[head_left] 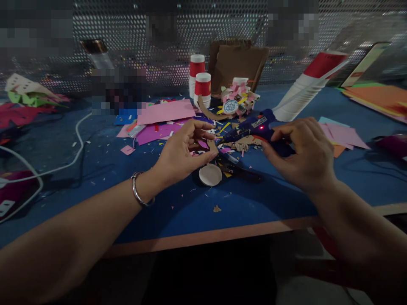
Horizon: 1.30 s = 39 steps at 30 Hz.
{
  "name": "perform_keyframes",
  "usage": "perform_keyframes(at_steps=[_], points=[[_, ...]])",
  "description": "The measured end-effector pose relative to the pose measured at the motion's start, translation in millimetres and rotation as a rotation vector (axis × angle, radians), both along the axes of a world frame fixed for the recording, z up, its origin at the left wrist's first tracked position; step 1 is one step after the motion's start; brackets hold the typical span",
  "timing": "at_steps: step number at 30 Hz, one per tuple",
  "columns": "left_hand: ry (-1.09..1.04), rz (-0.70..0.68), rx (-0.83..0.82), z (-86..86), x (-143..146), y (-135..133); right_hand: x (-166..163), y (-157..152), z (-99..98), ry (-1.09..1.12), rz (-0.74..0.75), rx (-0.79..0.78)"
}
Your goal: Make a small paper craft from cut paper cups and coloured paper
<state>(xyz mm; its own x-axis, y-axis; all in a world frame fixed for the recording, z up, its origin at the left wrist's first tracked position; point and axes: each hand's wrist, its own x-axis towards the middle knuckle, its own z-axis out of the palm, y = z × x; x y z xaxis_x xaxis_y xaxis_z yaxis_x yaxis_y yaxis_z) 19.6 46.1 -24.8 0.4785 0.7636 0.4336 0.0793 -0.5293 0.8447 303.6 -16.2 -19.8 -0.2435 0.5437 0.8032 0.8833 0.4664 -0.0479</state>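
Note:
My left hand [181,150], with a silver bangle on its wrist, is closed around a small brown cardboard piece [212,146], thumb below and fingers above. My right hand [303,148] grips a blue hot glue gun [248,127] with a red light lit on its side. The nozzle points left, close to the cardboard; whether it touches cannot be made out. Just under my left fingertips lies a pale round disc [210,175]. Paper and cardboard scraps [241,147] are scattered beneath both hands.
Red and white paper cups [202,87] stand behind, near a cup decorated with paper bits [240,99] and a cardboard sheet [240,63]. A tall cup stack [295,95] leans at right. Pink paper [167,111] lies left of centre; a white cable [78,135] crosses the left side.

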Motion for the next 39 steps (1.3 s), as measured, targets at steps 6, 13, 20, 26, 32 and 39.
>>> perform_keyframes(at_steps=[6, 13, 20, 26, 32, 39], points=[[-0.045, 0.003, 0.310, 0.4, 0.2, -7.3, 2.9, 2.0, -0.2, 0.011, -0.096, 0.025], [-0.122, -0.034, 0.401, 2.8, 5.8, -22.7, 14.9, 12.3, -3.2, 0.137, -0.292, -0.123], [-0.232, -0.007, 0.126, 3.5, 7.0, -13.0, 41.6, 28.6, -9.9, 0.245, -0.519, -0.490], [-0.221, 0.008, 0.028, -0.4, 5.0, -4.1, 46.9, 33.1, -16.6, 0.148, -0.532, -0.463], [-0.230, 0.035, 0.017, -4.1, 6.4, -1.6, 2.3, 27.9, -4.5, -0.067, -0.076, -0.424], [-0.245, 0.022, -0.027, -5.2, 6.6, 0.5, -34.0, 45.0, 1.7, -0.305, 0.237, -0.501]])
